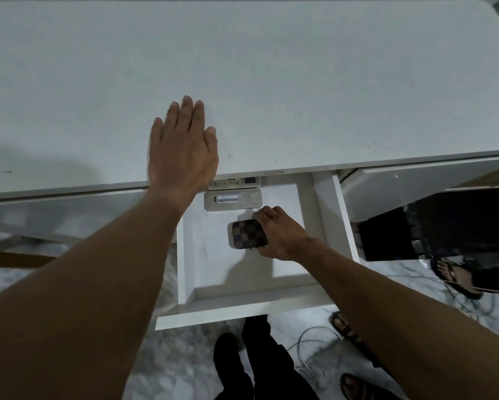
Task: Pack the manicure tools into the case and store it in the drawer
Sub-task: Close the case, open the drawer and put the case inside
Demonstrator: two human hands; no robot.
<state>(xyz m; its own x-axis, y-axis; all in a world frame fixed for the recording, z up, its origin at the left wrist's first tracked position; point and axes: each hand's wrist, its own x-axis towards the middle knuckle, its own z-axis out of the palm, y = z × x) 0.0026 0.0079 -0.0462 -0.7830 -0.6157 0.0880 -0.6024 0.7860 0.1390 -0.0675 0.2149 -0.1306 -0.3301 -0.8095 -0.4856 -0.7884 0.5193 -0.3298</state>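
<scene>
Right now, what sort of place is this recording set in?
Probably a home room, at a white desk with an open drawer holding remote controls. Marble-look tile floor and loose cables fit that. The right hand holds a checkered case.

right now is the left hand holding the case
No, the left hand lies flat and open on the desk top, while the right hand grips the checkered case inside the open drawer.
</scene>
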